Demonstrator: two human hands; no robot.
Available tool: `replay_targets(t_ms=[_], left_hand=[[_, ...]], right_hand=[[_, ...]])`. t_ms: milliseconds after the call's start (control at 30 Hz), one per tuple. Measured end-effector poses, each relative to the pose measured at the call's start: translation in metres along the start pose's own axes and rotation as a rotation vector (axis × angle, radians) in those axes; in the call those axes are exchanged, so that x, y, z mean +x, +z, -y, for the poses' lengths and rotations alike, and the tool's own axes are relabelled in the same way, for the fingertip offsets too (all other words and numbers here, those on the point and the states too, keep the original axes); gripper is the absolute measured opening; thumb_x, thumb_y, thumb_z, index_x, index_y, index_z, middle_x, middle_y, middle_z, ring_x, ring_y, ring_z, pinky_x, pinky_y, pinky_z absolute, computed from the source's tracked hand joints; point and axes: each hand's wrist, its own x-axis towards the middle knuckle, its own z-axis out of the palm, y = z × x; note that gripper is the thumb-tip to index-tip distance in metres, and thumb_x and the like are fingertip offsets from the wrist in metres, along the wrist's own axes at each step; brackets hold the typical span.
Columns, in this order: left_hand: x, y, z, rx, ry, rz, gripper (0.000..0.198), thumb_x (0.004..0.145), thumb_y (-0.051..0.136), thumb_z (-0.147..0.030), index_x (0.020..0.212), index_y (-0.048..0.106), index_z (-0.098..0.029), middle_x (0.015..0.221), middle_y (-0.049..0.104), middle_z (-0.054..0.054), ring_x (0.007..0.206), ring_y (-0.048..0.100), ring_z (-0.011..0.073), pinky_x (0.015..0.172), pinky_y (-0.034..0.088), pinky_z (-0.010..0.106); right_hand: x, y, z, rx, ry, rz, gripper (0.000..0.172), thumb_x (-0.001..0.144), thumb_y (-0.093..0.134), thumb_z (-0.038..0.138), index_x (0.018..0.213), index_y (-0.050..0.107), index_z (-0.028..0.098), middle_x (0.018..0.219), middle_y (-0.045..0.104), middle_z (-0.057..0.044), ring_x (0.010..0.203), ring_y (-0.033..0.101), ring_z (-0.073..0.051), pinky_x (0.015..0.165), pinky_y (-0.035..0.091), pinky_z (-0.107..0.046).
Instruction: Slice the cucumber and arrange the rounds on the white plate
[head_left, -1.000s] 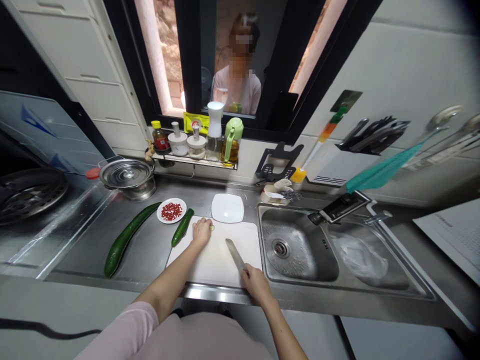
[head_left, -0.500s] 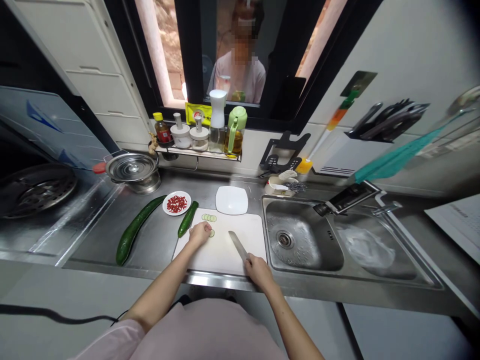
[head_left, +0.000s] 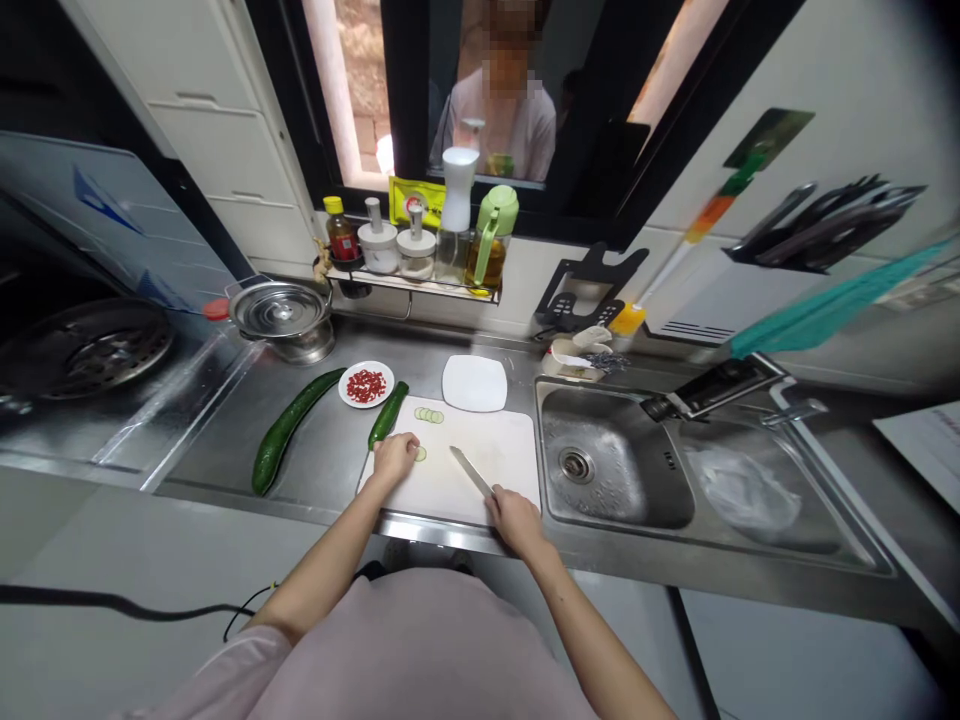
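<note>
On the white cutting board (head_left: 469, 480), my left hand (head_left: 395, 460) has its fingers pinched together at a thin round cucumber slice (head_left: 421, 454). Part of the slice's edge is hidden by the fingertips. My right hand (head_left: 516, 520) grips the handle of a kitchen knife (head_left: 471, 470), its blade slanting up and left above the board. A short row of overlapping cucumber slices (head_left: 428, 415) lies at the board's far side. The cut cucumber piece (head_left: 388, 413) rests by the left edge, just beyond my left hand.
A long whole cucumber (head_left: 289, 435) and a small plate of chopped red pieces (head_left: 367, 384) lie left on the steel counter. Behind the board sits a white plate (head_left: 474, 383). The sink (head_left: 615, 460) is right, a lidded metal pot (head_left: 283, 320) back left, a condiment rack (head_left: 420, 283) behind.
My left hand and the cucumber slice have shifted slightly left and nearer to me across the board. The knife in my right hand has moved left, closer to the slice. The camera view has tilted.
</note>
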Motion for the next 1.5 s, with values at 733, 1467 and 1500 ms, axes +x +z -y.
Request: replay_targets(t_ms=[733, 1467, 1500], left_hand=[[0.012, 0.013, 0.016, 0.037, -0.075, -0.017, 0.026, 0.085, 0.052, -0.019, 0.1, 0.071, -0.025, 0.101, 0.072, 0.006, 0.093, 0.065, 0.0192, 0.079, 0.045, 0.026], [0.013, 0.014, 0.018, -0.006, -0.017, -0.002, 0.028, 0.084, 0.049, -0.016, 0.095, 0.074, -0.025, 0.103, 0.072, 0.005, 0.096, 0.063, 0.0181, 0.082, 0.045, 0.026], [0.012, 0.014, 0.017, -0.008, -0.017, -0.001, 0.028, 0.085, 0.049, -0.016, 0.095, 0.074, -0.025, 0.103, 0.072, 0.005, 0.096, 0.063, 0.0181, 0.083, 0.045, 0.026]], right_hand=[[0.012, -0.009, 0.038, -0.116, -0.212, 0.041, 0.026, 0.093, 0.034, 0.014, 0.113, 0.049, 0.018, 0.1, 0.069, -0.012, 0.094, 0.065, -0.023, 0.073, 0.04, -0.03], [0.016, -0.022, 0.054, -0.13, -0.226, 0.092, 0.03, 0.09, 0.036, 0.005, 0.114, 0.048, 0.017, 0.101, 0.069, -0.014, 0.099, 0.066, -0.022, 0.078, 0.045, -0.03], [0.016, -0.022, 0.055, -0.13, -0.229, 0.088, 0.03, 0.089, 0.036, 0.004, 0.114, 0.048, 0.017, 0.101, 0.069, -0.014, 0.098, 0.066, -0.022, 0.078, 0.045, -0.03]])
